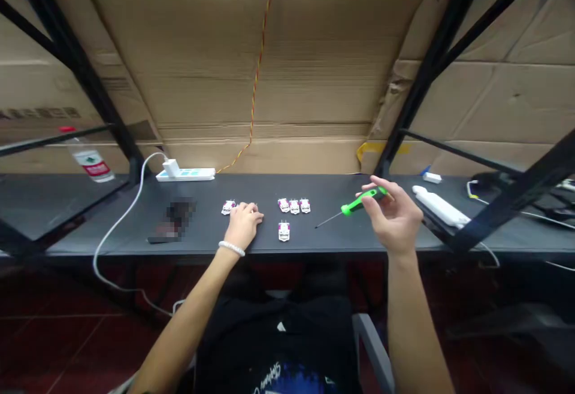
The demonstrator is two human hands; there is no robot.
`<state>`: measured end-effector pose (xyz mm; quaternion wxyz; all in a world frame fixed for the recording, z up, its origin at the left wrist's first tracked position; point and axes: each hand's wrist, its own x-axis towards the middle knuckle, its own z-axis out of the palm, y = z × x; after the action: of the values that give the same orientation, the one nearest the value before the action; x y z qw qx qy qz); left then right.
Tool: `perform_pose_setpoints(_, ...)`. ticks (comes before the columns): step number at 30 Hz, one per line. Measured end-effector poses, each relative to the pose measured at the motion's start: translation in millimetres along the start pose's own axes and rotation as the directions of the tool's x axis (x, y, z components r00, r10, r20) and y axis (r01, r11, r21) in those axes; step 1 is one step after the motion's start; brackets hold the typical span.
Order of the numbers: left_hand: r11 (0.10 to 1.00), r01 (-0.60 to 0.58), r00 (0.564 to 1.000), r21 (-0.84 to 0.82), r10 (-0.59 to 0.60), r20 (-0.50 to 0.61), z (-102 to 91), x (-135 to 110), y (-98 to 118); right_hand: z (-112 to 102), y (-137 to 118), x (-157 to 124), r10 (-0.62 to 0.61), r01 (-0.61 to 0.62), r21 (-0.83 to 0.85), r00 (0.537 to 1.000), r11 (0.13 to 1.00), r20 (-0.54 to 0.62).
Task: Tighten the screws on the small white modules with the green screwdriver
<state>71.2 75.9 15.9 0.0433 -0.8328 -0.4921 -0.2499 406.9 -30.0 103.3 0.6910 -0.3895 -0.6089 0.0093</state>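
Observation:
My right hand (398, 217) is raised above the right side of the desk and grips a screwdriver (357, 204) by its green handle. Its thin metal shaft points left and down. My left hand (244, 224), with a white beaded bracelet, rests low on the desk with its fingers curled together; what lies under them is hidden. Just left of those fingers is a small white-and-pink part (228, 207). Between my hands, three similar parts (294, 206) sit side by side in a row. Closer to me lies a single white-and-pink part (284, 231) with two prongs pointing away.
A white power strip (186, 174) with a plugged-in charger stands at the back left. Beyond the left frame post is a water bottle (92, 157). A blurred dark object (173, 220) lies on the left. A long white device (440, 205) rests near the right post.

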Motion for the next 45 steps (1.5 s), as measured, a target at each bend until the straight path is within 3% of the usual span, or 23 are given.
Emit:
perform_pose_setpoints(14, 0.994, -0.047, 0.997, -0.102, 0.054, 0.063, -6.4, -3.2, 15.1, -0.1, -0.1, 0.0, 0.001, -0.001, -0.018, 1.0, 1.0, 0.014)
perform_pose_setpoints(24, 0.99, -0.124, 0.977, -0.068, 0.133, 0.164, -7.6, -3.9, 14.7, -0.1, -3.2, 0.1, 0.005, -0.005, -0.009, 1.0, 1.0, 0.025)
perform_pose_setpoints(27, 0.986, -0.141, 0.976, -0.083, 0.153, 0.157, -8.2, -2.8, 15.1, -0.2, -3.4, 0.2, -0.001, 0.002, -0.014, 1.0, 1.0, 0.03)
perform_pose_setpoints(33, 0.945, -0.181, 0.958, -0.273, 0.232, 0.169, -18.9, -3.7, 18.4, -0.2, -2.4, 0.2, 0.0, 0.001, -0.021, 1.0, 1.0, 0.029)
perform_pose_setpoints(39, 0.948, -0.213, 0.95, -0.238, 0.258, 0.175, -24.0, -7.2, 25.3, -0.1, -3.7, 0.0, -0.011, 0.012, -0.027, 0.999, 1.0, 0.04)
perform_pose_setpoints(45, 0.934, -0.235, 0.955, -0.268, 0.273, 0.114, -24.7, -8.0, 26.6, 0.1, -4.8, -0.3, -0.012, 0.012, -0.012, 0.999, 1.0, 0.041)
